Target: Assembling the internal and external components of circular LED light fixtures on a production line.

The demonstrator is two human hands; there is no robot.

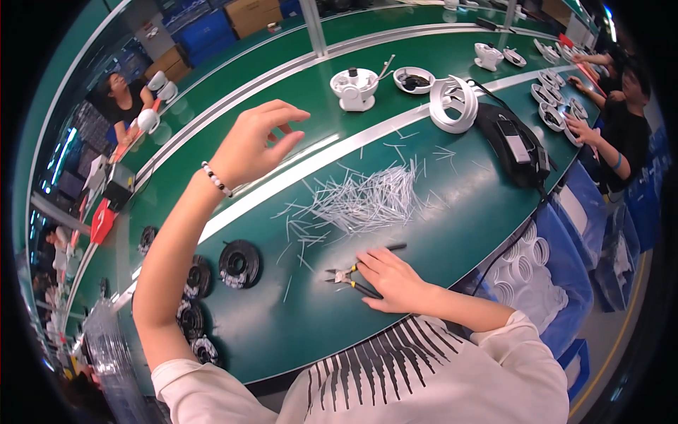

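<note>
My right hand (pixel 395 280) lies flat, fingers stretched, over a pair of side cutters (pixel 342 275) on the green tabletop. The cutters' jaws point left and are spread; their black-and-yellow handles run partly under my hand. My left hand (pixel 256 141) is raised near the white rail at the table's far edge. Its fingers and thumb are apart, with nothing visible between them. Beyond my right hand, a loose pile of thin white plastic strips (pixel 371 198) covers the middle of the table, with stray ones around it.
Several black round parts (pixel 240 264) sit at the left, near my left forearm. Behind the rail stand a white device (pixel 354 88) and a white bowl-shaped shell (pixel 414 80). White rings (pixel 453 106) and a black bag (pixel 510 141) are at right. Co-workers sit at both sides.
</note>
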